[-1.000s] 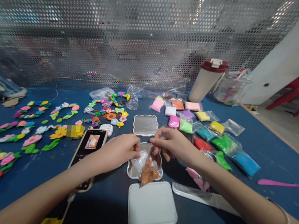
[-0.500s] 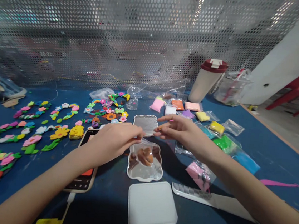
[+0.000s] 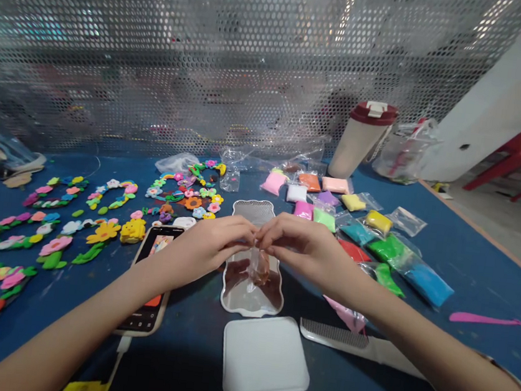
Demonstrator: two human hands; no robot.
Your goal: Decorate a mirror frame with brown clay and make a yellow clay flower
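Both hands meet above an opened, white-framed folding mirror point(image 3: 235, 300) that lies on the blue table. My left hand point(image 3: 222, 238) pinches the top of a small clear plastic bag point(image 3: 259, 269) from the left. From the right, the closed fingers of my right hand point(image 3: 300, 241) grip the same top edge. The bag hangs over the mirror with something brownish inside, partly blurred with reflections. Below the mirror lies a flat white rounded panel point(image 3: 266, 359). Left of it, under my left forearm, is a phone point(image 3: 150, 315) with its screen lit.
Bags of coloured clay point(image 3: 330, 220) spread to the right, near a white comb point(image 3: 334, 334) and a pink tool point(image 3: 486, 320). Flower-decorated pieces point(image 3: 106, 232) cover the left. A tumbler point(image 3: 358, 144) stands at the back before a perforated metal screen point(image 3: 187, 55).
My right hand has moved left and down to join my left hand at the top of the bag. Its fingers, apart from the bag before, now close on it. More clay bags show.
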